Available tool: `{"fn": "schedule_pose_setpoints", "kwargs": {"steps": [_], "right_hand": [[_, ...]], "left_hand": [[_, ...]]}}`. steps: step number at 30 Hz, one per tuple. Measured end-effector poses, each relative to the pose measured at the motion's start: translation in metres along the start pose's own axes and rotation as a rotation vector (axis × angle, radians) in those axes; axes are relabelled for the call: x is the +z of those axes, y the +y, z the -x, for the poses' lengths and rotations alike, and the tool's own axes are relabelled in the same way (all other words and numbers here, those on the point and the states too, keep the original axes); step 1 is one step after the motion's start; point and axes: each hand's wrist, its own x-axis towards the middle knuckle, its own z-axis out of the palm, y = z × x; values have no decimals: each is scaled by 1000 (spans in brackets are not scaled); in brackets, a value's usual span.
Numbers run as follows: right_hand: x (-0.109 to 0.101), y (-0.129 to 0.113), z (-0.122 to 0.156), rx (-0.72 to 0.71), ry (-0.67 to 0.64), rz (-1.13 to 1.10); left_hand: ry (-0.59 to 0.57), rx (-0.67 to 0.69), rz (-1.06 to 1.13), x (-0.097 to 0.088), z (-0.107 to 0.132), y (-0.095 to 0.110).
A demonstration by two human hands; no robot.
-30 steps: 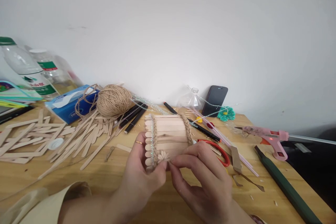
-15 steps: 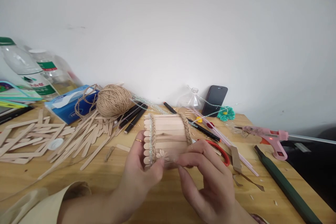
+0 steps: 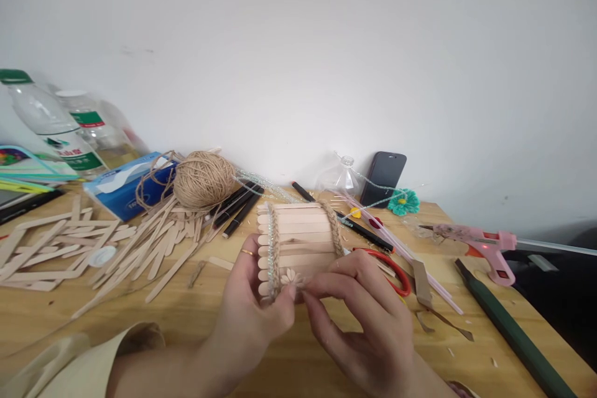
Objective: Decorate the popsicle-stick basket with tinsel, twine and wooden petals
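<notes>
A small cylinder of popsicle sticks (image 3: 301, 237), bound by two braided twine bands, lies on its side above the wooden table (image 3: 140, 317). My left hand (image 3: 252, 308), a ring on one finger, grips its near left end. My right hand (image 3: 364, 317) pinches a small pale flower decoration (image 3: 290, 277) against the sticks by the left band. Both hands have their fingers closed around the piece.
Loose popsicle sticks (image 3: 116, 245) lie spread at the left, with a ball of twine (image 3: 204, 179), a blue tissue pack (image 3: 125, 183) and bottles (image 3: 51, 127) behind. Black pens (image 3: 240, 205), red scissors (image 3: 394, 270), a phone (image 3: 383, 177), a pink glue gun (image 3: 480, 242) and a dark green rod (image 3: 508, 329) lie to the right.
My right hand's fingers slid right along the stick cylinder, then came back left to the flower decoration. The left hand kept its grip.
</notes>
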Motion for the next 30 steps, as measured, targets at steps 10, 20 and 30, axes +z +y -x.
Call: {"fn": "schedule_pose_setpoints", "kwargs": {"steps": [10,20,30], "right_hand": [[1,-3,-3,21,9,38],[2,-3,-3,47,0,25],[0,-4,-3,90,-19,-37]], "left_hand": [[-41,-75,44,0,1,-1],[-149,-37,187,-8,1,-17],[-267,-143,400,-15,2,-18]]}}
